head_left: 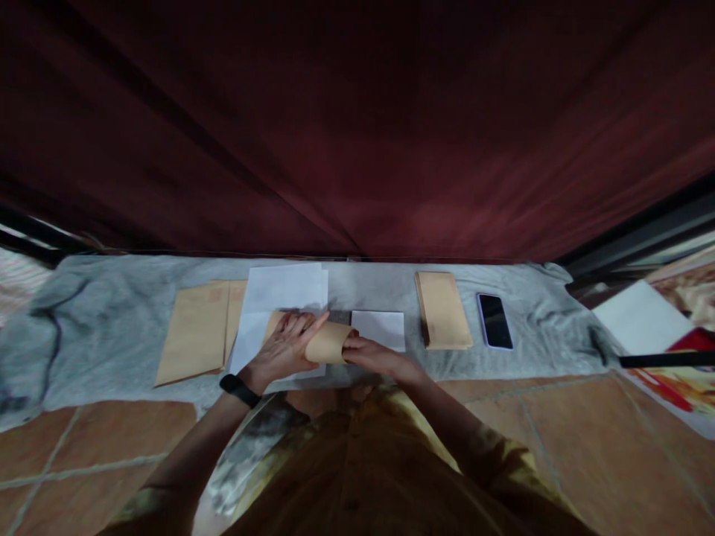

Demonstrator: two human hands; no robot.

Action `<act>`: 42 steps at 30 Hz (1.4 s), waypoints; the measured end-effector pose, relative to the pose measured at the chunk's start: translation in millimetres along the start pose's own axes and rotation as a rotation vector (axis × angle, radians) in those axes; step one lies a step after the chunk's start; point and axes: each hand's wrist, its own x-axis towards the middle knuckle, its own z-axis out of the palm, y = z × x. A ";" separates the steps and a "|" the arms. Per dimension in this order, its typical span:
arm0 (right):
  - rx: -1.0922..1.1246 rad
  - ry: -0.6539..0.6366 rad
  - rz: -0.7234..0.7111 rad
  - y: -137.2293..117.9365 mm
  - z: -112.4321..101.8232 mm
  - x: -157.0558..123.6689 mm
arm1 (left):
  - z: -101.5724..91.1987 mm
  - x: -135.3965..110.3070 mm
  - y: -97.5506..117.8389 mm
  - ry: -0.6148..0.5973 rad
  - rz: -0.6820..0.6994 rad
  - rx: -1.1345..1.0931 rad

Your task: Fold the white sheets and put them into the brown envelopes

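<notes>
A brown paper envelope (329, 344) lies in front of me, bulging open at its right end. My left hand (287, 348) grips it from above on the left, its fingers curled over the paper and a black band on the wrist. At the open end, my right hand (373, 355) has its fingertips in the mouth, closed on the edge; they are partly hidden. White sheets (286, 286) lie under and behind the envelope. Just right of it is a smaller white paper (383, 327), close to my right hand.
Larger brown envelopes (193, 331) lie at the left on a grey cloth (112, 320). A stack of narrow brown envelopes (445, 309) and a phone (495, 321) lie to the right. A dark red curtain (357, 149) hangs behind. White paper (642, 316) sits at the far right.
</notes>
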 end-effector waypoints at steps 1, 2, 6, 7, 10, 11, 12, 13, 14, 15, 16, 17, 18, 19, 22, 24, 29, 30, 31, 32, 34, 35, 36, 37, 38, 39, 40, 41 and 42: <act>-0.019 0.000 -0.016 5.0 -9.3 -6.4 | 2.5 0.5 -1.3 0.000 -0.014 -0.006; -0.060 0.059 -0.032 10.9 -19.0 -13.7 | 4.9 1.3 -2.2 0.000 -0.027 -0.011; -0.553 0.735 -0.008 37.9 -52.5 -39.5 | 11.2 7.0 -2.8 -0.016 -0.089 -0.034; -0.689 0.845 0.030 44.1 -57.4 -42.8 | 11.9 8.5 -2.7 -0.024 -0.102 -0.034; -0.940 0.934 0.165 57.0 -61.9 -42.3 | 12.4 11.9 -2.4 -0.035 -0.130 -0.014; -0.982 0.923 0.206 59.0 -61.3 -39.3 | 12.4 12.4 -2.4 -0.033 -0.132 -0.006; -1.012 0.909 0.240 60.0 -60.5 -35.5 | 12.4 12.5 -2.4 -0.028 -0.131 0.000; -1.032 0.897 0.268 60.2 -59.8 -31.4 | 12.3 12.2 -2.5 -0.021 -0.131 0.003; -1.041 0.893 0.292 59.8 -59.7 -27.3 | 12.3 11.6 -2.7 -0.014 -0.129 0.006; -1.040 0.892 0.310 59.2 -60.1 -23.5 | 12.2 10.8 -2.8 -0.011 -0.129 0.007; -1.031 0.894 0.323 58.6 -61.0 -20.3 | 12.2 9.8 -3.0 -0.009 -0.131 0.008; -1.018 0.897 0.329 58.2 -62.2 -17.8 | 12.1 8.8 -3.0 -0.010 -0.137 0.008; -1.006 0.902 0.331 58.2 -63.5 -15.8 | 12.2 7.9 -3.0 -0.014 -0.146 0.008; -0.997 0.911 0.330 58.5 -64.7 -14.3 | 12.2 7.3 -2.9 -0.019 -0.157 0.007; -1.003 0.966 0.310 61.1 -65.9 -11.7 | 13.3 6.7 -2.7 -0.033 -0.188 -0.002; -1.005 1.007 0.296 62.9 -64.9 -10.7 | 15.0 7.2 -3.0 -0.040 -0.200 -0.009; -0.857 0.939 0.227 63.2 -64.2 -12.6 | 19.4 7.1 -6.1 -0.050 -0.213 -0.019; -0.785 0.907 0.186 62.9 -65.2 -14.5 | 19.8 6.8 -6.9 -0.052 -0.212 -0.024; -0.701 0.879 0.138 62.7 -66.5 -17.0 | 19.9 6.4 -7.6 -0.053 -0.212 -0.029; -0.606 0.854 0.083 62.7 -68.2 -20.1 | 19.9 6.0 -8.1 -0.053 -0.212 -0.034; -0.389 0.816 -0.023 63.2 -72.1 -27.8 | 19.5 5.2 -9.0 -0.055 -0.215 -0.043; -0.272 0.803 -0.065 63.6 -74.0 -32.1 | 19.2 5.0 -9.2 -0.057 -0.217 -0.047; -0.167 0.793 -0.093 64.1 -75.7 -36.5 | 19.0 4.8 -9.4 -0.058 -0.219 -0.050; -0.084 0.786 -0.110 64.5 -77.0 -40.6 | 18.8 4.8 -9.4 -0.059 -0.222 -0.054; -0.020 0.787 -0.114 64.8 -78.0 -44.2 | 18.7 4.8 -9.5 -0.058 -0.224 -0.058; 0.030 0.794 -0.109 65.0 -78.4 -47.2 | 18.6 5.0 -9.4 -0.055 -0.223 -0.061; 0.072 0.807 -0.101 64.8 -78.3 -49.2 | 18.6 5.2 -9.4 -0.049 -0.220 -0.064; 0.113 0.819 -0.092 64.4 -77.7 -50.3 | 18.6 5.5 -9.4 -0.043 -0.217 -0.065; 0.157 0.825 -0.082 63.7 -76.6 -50.4 | 18.8 5.8 -9.4 -0.038 -0.213 -0.065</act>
